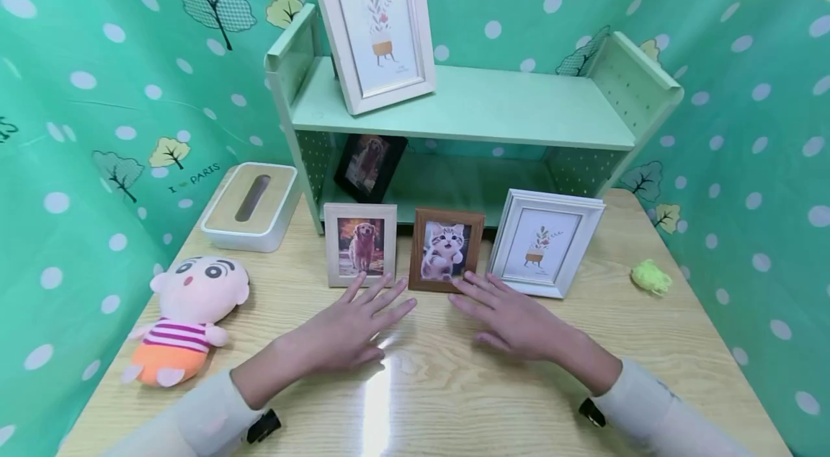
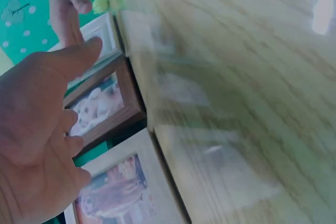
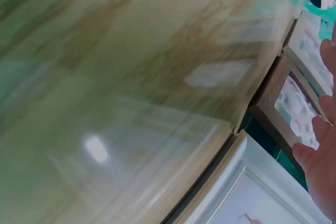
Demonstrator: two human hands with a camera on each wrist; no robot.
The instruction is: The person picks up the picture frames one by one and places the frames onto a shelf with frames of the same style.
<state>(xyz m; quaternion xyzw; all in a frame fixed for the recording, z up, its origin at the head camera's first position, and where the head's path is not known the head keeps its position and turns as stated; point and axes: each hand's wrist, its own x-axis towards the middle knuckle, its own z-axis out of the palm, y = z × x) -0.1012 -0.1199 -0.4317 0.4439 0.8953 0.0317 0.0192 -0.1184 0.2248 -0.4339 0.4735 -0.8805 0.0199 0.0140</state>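
Three photo frames stand in a row before a green shelf. On the left is a cream frame (image 1: 328, 248) with a dog photo, in the middle a brown frame (image 1: 416, 248) with a kitten photo, on the right a white frame (image 1: 545, 244) with a plant print. My left hand (image 1: 346, 327) spreads its fingers at the lower edge of the cream frame and holds nothing. Fingers spread and grasping nothing, my right hand (image 1: 515, 320) lies between the brown and white frames, its fingertips overlapping their lower corners in the head view.
The green two-tier shelf (image 1: 519, 104) carries a large white frame (image 1: 382, 24) on top and a tilted black frame (image 1: 369, 167) below. At left are a tissue box (image 1: 249, 205) and a plush doll (image 1: 181, 320). A yellow-green fuzzy ball (image 1: 650, 277) lies at right on the wooden table (image 1: 441, 399).
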